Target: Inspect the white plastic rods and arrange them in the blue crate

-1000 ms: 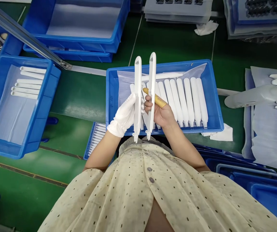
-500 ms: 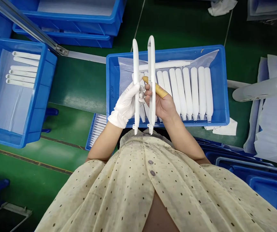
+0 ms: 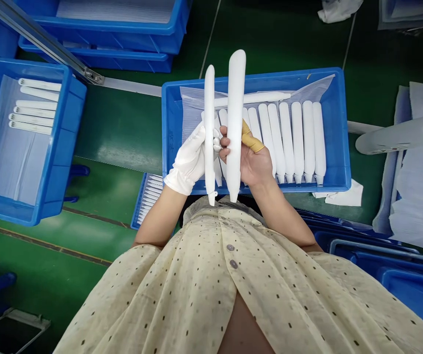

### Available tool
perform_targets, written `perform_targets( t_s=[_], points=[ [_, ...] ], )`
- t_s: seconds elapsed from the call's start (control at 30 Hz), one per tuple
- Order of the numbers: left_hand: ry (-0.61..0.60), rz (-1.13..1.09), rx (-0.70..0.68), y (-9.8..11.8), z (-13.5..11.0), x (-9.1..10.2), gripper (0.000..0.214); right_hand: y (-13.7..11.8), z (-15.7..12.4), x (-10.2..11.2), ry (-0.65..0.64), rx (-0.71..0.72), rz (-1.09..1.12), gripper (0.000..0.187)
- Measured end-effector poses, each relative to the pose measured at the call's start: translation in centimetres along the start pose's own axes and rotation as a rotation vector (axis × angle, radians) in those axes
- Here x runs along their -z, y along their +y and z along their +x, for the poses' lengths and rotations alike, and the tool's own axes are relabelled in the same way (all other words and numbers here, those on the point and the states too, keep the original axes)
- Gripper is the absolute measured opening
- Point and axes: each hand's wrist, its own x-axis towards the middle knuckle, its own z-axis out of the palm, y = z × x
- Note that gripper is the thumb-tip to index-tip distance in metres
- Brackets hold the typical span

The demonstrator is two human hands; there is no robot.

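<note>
My left hand [image 3: 192,156], in a white glove, is closed round a long narrow white plastic part [image 3: 209,132] held upright on edge. A second long white plastic part [image 3: 236,113] stands beside it in my right hand [image 3: 254,156], its broad smooth face toward me. That hand is bare apart from yellow finger covers, and its fingers wrap round the part. The two parts are apart from each other. Below both hands is a blue bin [image 3: 338,147] lined with pale foam sheet, holding a row of similar white parts [image 3: 297,142] and one lying crosswise [image 3: 266,97].
To the left a tilted blue bin [image 3: 62,142] holds several white parts. Stacked blue bins [image 3: 174,34] stand at the back left, under a metal bar [image 3: 42,42]. Foam sheets [image 3: 421,182] and a grey rounded arm-like object [image 3: 391,137] are at the right. A white cloth [image 3: 347,194] lies by the bin.
Both parts have been turned in my hands. The right one went from edge-on, with its hollow side partly showing, to its broad smooth face; the left one rotated slightly.
</note>
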Motion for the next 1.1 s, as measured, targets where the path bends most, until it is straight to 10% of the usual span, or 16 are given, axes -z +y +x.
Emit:
perform_targets(
  t_s=[0.37,0.77,0.97,1.1],
  points=[
    [-0.081,-0.041,-0.023,-0.6,-0.3,-0.1,0.023,1.1,0.2,1.3,-0.02,0.032,-0.046,0.049],
    [-0.483,0.248,-0.054,-0.4,0.7,1.4,0.104,2.6,-1.6,1.4,0.257,0.883,-1.139,0.041],
    [-0.502,0.254,-0.081,-0.1,1.0,1.7,0.084,2.2,-1.4,1.1,0.186,1.044,-1.195,0.056],
    [-0.344,0.243,-0.352,1.4,1.1,0.5,0.059,2.8,-1.4,1.9,0.204,1.039,-1.333,0.051]
  ],
)
